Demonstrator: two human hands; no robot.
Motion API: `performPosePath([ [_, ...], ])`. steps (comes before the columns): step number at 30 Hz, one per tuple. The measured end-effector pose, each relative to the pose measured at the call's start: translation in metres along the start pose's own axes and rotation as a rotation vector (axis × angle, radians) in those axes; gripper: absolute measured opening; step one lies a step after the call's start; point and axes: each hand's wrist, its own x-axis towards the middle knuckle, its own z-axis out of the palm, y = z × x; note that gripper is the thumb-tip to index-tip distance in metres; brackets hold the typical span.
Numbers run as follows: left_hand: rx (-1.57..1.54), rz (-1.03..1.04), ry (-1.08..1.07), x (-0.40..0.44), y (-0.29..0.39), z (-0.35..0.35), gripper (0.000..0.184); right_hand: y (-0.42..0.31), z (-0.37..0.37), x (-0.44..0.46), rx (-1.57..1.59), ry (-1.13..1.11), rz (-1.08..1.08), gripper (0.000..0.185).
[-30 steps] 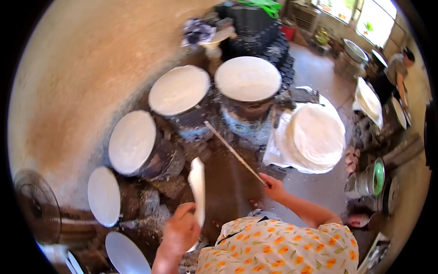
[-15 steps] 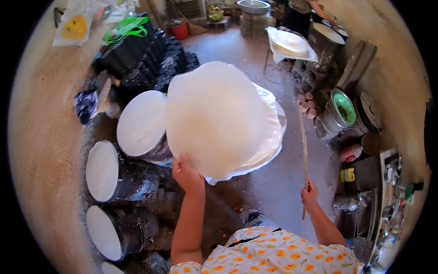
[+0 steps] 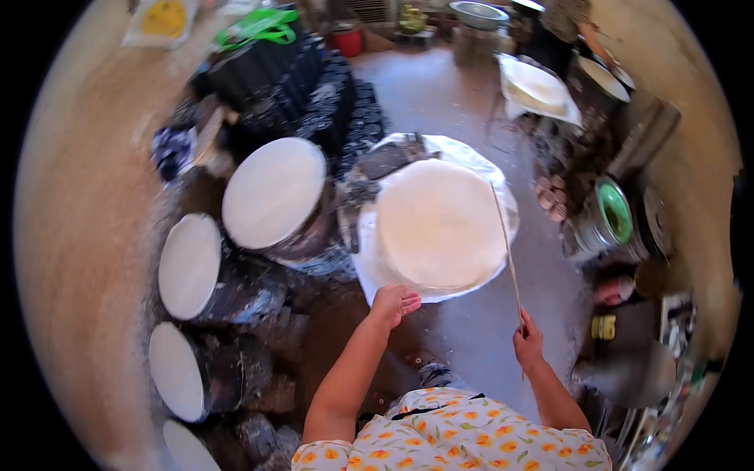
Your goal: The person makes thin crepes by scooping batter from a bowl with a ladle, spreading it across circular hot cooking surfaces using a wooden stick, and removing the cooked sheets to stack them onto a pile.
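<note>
Stack of round sheets (image 3: 442,224): on the cloth (image 3: 367,271), ahead of the left hand (image 3: 394,304). Stick (image 3: 510,267): in the right hand (image 3: 528,341), extending forward along the stack's right side. Drums (image 3: 273,194): in a curved row, left of the left hand. Briquettes (image 3: 363,118): farther ahead-left, beyond the drums; plastic bag (image 3: 261,27) on top. Basin (image 3: 615,210): ahead-right of the right hand. Second stack (image 3: 534,83): far ahead of the right hand, on its own cloth.

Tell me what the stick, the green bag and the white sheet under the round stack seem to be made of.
Stick: probably wood or bamboo, matte and unpainted, going by its plain tan colour.
Green bag: thin plastic, slightly glossy, with bright crumpled folds.
White sheet: plastic or cloth; it creases and has some sheen, but I can't tell which.
</note>
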Motion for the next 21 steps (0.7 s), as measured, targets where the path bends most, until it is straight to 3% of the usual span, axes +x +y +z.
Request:
performPosePath([
  [4,-0.129,0.095,0.095,-0.055,-0.025,-0.068,0.024,-0.068,0.043,0.046,0.054,-0.184,-0.271,0.057],
  [6,-0.225,0.135,0.195,-0.089,-0.052,-0.116,0.023,-0.108,0.072,0.068,-0.096,-0.27,-0.622,0.06],
  [11,-0.575,0.194,0.568,-0.2,-0.169,-0.206,0.022,-0.193,0.163,0.106,-0.199,-0.487,-0.786,0.058],
  [14,-0.843,0.259,0.755,-0.245,-0.297,-0.246,0.014,-0.234,0.224,0.132,-0.309,-0.516,-0.923,0.055],
  [18,-1.058,0.249,0.946,-0.296,-0.371,-0.211,0.009,-0.301,0.292,0.145,-0.45,-0.495,-1.025,0.053],
  [20,-1.233,0.319,0.933,-0.288,-0.462,-0.214,0.017,-0.327,0.324,0.151,-0.766,-0.498,-0.971,0.052],
  [21,-1.248,0.323,0.939,-0.276,-0.508,-0.223,0.017,-0.359,0.317,0.133,-0.858,-0.569,-0.847,0.049],
])
